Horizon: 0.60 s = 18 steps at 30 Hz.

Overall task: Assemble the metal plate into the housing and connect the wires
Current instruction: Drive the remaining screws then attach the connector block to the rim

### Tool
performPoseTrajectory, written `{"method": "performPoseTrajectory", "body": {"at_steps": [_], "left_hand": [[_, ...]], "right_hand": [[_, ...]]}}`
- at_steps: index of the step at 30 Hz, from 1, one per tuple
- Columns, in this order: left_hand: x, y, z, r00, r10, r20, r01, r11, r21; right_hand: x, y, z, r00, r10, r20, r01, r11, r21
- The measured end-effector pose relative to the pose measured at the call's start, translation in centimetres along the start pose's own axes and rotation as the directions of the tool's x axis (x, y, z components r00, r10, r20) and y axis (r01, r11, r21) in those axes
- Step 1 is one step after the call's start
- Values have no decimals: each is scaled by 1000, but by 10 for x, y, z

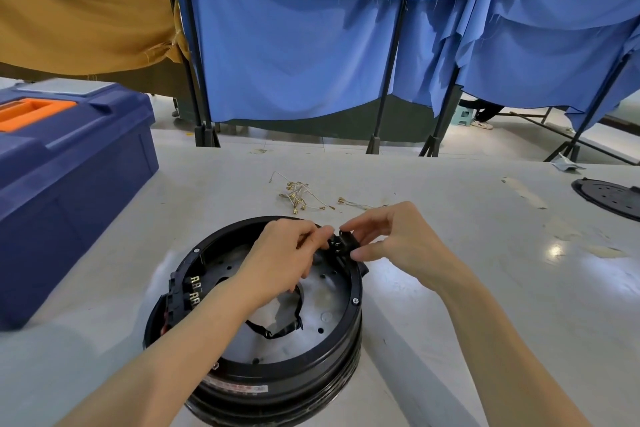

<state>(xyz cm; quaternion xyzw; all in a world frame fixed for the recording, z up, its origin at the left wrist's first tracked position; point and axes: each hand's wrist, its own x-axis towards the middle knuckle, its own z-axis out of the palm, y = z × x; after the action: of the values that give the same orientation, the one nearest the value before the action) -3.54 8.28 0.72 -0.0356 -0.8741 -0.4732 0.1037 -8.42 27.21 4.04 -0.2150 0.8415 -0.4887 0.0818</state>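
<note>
A round black housing [349, 333] stands on the white table in front of me. A grey metal plate [325, 302] with small holes lies inside it, and a black-sleeved cable [277, 331] loops across the plate. My right hand [391, 236] pinches a small black connector block [341, 244] at the housing's far rim. My left hand [280, 256] reaches over the plate, its fingertips pinched at the left side of that block; what they hold is hidden. A black terminal block with brass tabs [188, 291] sits at the left rim.
Loose thin wires with brass terminals [301, 196] lie on the table beyond the housing. A blue toolbox with an orange handle [65, 184] stands at the left. A round black perforated cover [609, 196] lies at the far right. Blue curtains on black stands hang behind the table.
</note>
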Motion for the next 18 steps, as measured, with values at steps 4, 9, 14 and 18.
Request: {"method": "performPoseTrajectory", "body": {"at_steps": [4, 9, 14, 18], "left_hand": [[-1, 5, 1, 993, -74, 90, 91, 976, -199], [0, 7, 1, 969, -154, 194, 207, 934, -291], [1, 5, 1, 930, -226, 291, 318, 892, -323], [2, 2, 2, 905, -255, 340, 372, 861, -346]], "right_hand": [[0, 1, 2, 1000, -15, -6, 14, 999, -42], [0, 2, -1, 999, -51, -6, 51, 999, -11], [2, 4, 0, 997, -80, 15, 80, 995, -53], [4, 8, 1, 996, -83, 39, 84, 996, -30]]}}
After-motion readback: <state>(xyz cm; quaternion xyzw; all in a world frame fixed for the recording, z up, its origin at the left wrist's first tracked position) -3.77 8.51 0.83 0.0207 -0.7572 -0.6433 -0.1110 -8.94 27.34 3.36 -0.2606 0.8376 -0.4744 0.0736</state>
